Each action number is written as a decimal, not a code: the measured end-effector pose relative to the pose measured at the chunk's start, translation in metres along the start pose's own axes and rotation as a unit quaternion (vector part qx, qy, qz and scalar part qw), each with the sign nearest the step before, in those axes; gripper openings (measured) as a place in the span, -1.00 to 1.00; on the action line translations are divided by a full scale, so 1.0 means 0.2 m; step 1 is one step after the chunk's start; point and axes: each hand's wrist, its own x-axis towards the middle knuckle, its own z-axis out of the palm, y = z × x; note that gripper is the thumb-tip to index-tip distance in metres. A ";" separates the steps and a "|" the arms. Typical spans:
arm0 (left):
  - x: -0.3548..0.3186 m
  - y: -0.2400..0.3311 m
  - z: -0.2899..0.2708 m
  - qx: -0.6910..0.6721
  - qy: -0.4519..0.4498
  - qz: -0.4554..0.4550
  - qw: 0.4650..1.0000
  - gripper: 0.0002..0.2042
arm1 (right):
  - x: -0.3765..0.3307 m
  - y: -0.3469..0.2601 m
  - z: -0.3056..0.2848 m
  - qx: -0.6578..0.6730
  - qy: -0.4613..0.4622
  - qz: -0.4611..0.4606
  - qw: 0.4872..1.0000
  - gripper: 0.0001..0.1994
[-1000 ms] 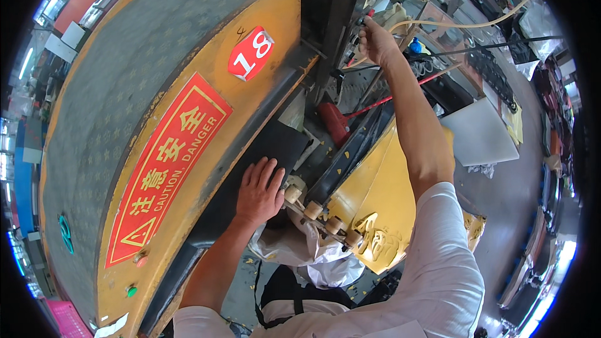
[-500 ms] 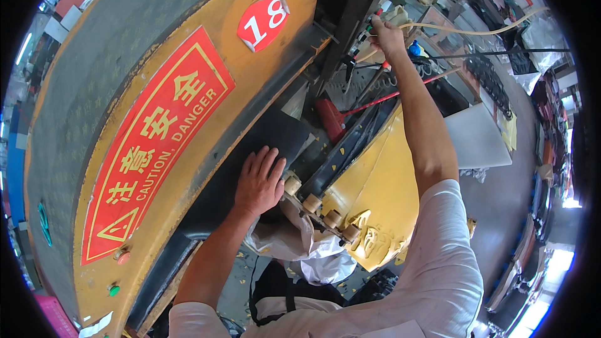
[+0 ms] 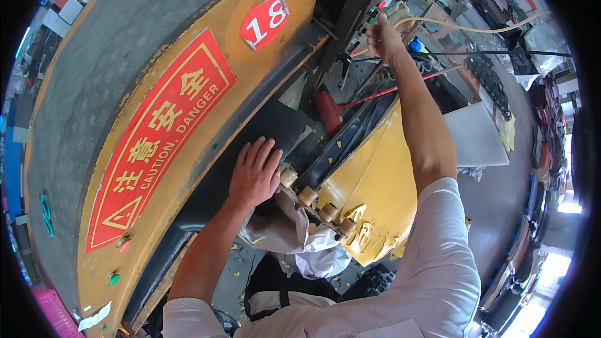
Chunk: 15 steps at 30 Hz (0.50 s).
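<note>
My left hand [image 3: 255, 172] lies flat, fingers stretched, on the black sheet-like surface [image 3: 275, 126] beneath the edge of a large yellow machine [image 3: 285, 28]. At the far side my right hand [image 3: 385, 42] reaches up to a narrow control strip with small red and green buttons [image 3: 374, 11]. Its fingers are curled and the thumb points up; what they close on, if anything, is hidden. Right of my left hand, a row of tan rollers [image 3: 307, 196] runs along the front of a yellow sheet [image 3: 369, 181] with cut-out shapes at its near end.
A red warning sign [image 3: 164, 141] covers the machine's front, with a red button [image 3: 125, 245] and a green button [image 3: 114, 279] below. A red broom or dustpan [image 3: 327, 112] stands behind the yellow sheet. White plastic [image 3: 322, 263] hangs by my body. A pale board [image 3: 477, 136] lies right.
My right hand has shifted slightly down at the control strip, its thumb now raised. My left hand remains flat on the black surface. The whole view has tilted a little.
</note>
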 end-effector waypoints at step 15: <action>0.01 0.01 -0.02 0.007 -0.004 -0.009 1.000 -0.47 | 0.05 -0.04 0.03 0.118 -0.037 0.056 0.991 -0.30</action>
